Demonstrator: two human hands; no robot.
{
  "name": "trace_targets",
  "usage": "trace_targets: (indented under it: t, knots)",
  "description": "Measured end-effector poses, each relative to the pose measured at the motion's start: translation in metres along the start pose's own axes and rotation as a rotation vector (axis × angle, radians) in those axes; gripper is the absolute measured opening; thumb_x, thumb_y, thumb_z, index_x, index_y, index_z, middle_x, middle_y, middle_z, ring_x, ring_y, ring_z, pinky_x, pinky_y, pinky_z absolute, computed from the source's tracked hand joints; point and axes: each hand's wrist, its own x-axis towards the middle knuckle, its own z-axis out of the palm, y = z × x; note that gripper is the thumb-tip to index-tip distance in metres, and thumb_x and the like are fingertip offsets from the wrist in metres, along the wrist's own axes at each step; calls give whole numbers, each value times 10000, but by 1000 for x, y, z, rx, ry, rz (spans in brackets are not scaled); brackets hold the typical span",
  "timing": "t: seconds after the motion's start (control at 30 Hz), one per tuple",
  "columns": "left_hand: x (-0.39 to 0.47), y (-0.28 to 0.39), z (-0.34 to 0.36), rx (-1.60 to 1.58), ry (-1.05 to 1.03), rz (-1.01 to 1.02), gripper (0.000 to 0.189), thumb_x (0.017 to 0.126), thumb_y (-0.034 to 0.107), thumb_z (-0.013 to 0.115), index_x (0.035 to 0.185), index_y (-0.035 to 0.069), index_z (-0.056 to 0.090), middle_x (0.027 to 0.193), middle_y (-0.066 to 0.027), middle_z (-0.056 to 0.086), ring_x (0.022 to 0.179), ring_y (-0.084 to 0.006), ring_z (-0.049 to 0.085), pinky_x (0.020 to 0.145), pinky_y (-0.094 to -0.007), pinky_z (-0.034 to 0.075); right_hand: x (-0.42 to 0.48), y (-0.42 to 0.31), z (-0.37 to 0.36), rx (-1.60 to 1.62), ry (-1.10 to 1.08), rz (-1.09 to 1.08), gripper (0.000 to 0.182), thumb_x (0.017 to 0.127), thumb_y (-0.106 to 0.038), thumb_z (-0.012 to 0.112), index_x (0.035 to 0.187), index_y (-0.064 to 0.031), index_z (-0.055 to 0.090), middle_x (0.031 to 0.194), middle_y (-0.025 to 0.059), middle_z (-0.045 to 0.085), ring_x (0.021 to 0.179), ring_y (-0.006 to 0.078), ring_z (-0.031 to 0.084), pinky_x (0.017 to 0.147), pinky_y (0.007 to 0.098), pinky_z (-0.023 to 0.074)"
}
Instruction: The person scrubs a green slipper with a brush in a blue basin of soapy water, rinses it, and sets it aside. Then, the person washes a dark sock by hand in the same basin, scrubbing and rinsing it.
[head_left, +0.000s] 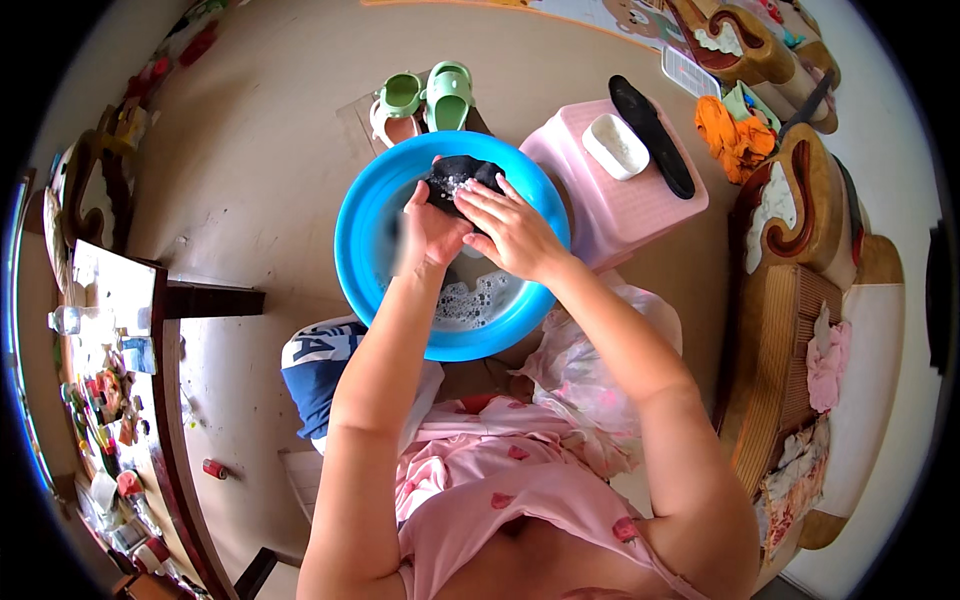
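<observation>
Over a blue plastic basin (351, 292) of sudsy water, my left hand (433, 231) holds a wet black cloth item (463, 171) from below and at its left. White suds or powder grains lie on the cloth. My right hand (511, 223) rests on the cloth's right part with its fingers spread flat. Foam (474, 301) floats in the lower part of the basin. To the right, a pink plastic stool (592, 202) bears a white oval dish (616, 147) with whitish contents and a long black item (651, 135), perhaps an insole.
Green clogs (448, 97) stand behind the basin. Orange cloth (733, 139) lies beside a carved wooden sofa (761, 300) at the right. On the left is a cluttered table (169, 420), with a red can (215, 469) on the floor by it. A white bag and a blue-and-white fabric flank the basin's near side.
</observation>
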Motion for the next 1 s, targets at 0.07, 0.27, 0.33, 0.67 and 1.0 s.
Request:
trace_targets:
  t: [0.07,0.27,0.33,0.67,1.0]
  knots:
    - [-8,6,1,-16,12,22,510,999,384,151,1300,108,457,1348,-146,455,1256,-332,410,1086,-482,274,-5,-2,-1,55,-45,-14,466,875,-315,566,1241,-29,535,1301,107,517,1274,254,423,1072,500,280]
    - [-29,13,9,123,120,-15,520,998,413,136,1301,148,465,1351,-108,462,1254,-308,416,1085,-460,274,-1,-9,0,233,100,-30,211,847,-209,619,973,-40,640,987,88,649,969,264,589,877,400,449]
    - [-32,15,7,173,105,-94,502,997,424,150,1290,184,480,1322,-88,488,1233,-288,436,1073,-454,290,7,-6,5,337,74,127,149,853,-172,605,912,-38,632,910,100,640,882,275,595,790,394,460]
    - [-36,27,16,223,162,-206,471,985,396,297,1287,82,475,1285,-94,530,1200,-271,486,1049,-441,342,25,12,12,836,109,576,189,855,-113,605,1015,-25,656,953,110,674,850,260,638,761,331,501]
    - [-27,38,21,197,138,-49,483,1007,381,154,1316,161,453,1311,-87,500,1216,-278,463,1055,-458,329,20,7,7,147,117,25,308,832,-204,651,1089,-36,628,1130,108,617,1103,269,556,943,375,441]
